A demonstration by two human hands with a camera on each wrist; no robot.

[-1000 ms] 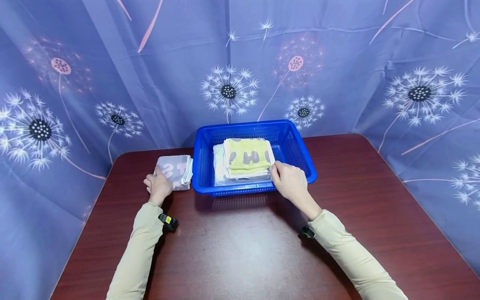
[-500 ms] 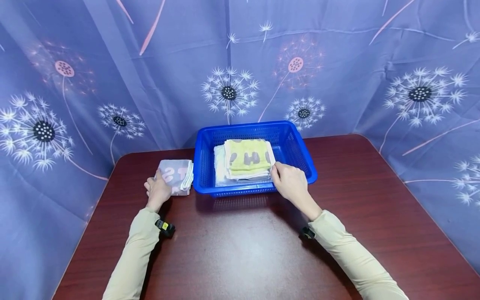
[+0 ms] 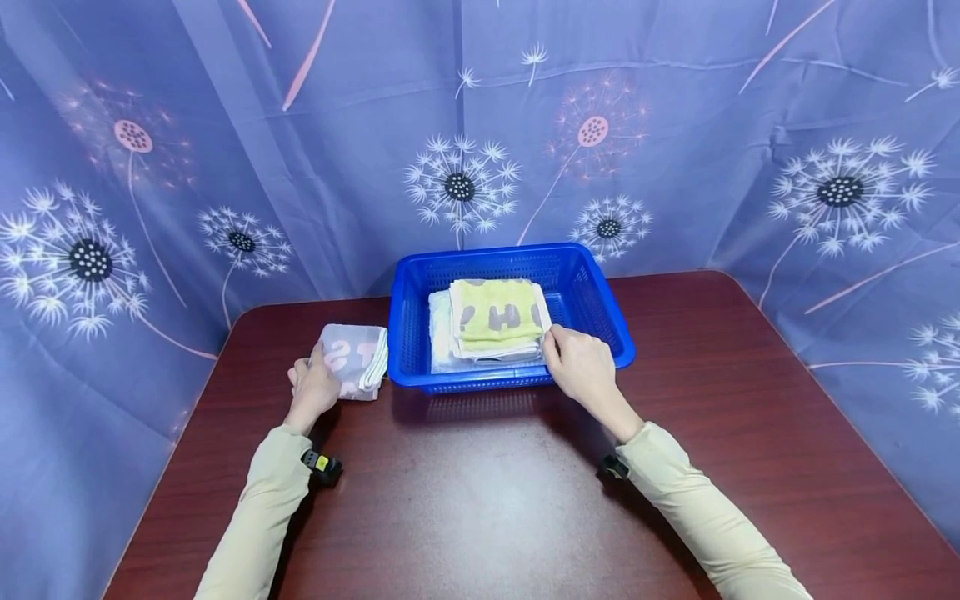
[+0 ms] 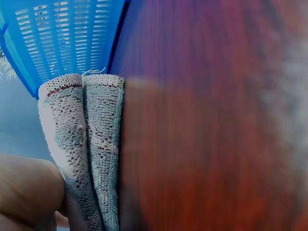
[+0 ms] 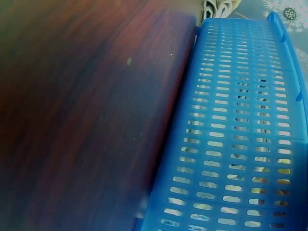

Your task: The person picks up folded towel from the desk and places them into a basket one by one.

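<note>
My left hand holds the left edge of a folded grey towel with pink letters. The towel lies on the table just left of the blue plastic basket, and its layered folds show from the side in the left wrist view. My right hand grips the basket's front rim near the right corner, with curled fingers close to the towel stack. Inside the basket, a folded yellow-green towel with grey shapes tops that stack, and a pale folded towel shows at its left.
The basket stands on a dark red wooden table, against a blue curtain with dandelion prints. A wrist camera is strapped to the left sleeve, another to the right sleeve. The perforated basket wall fills much of the right wrist view.
My left hand has drawn the grey towel slightly towards me along the table. My right hand and the basket stay practically in place.
</note>
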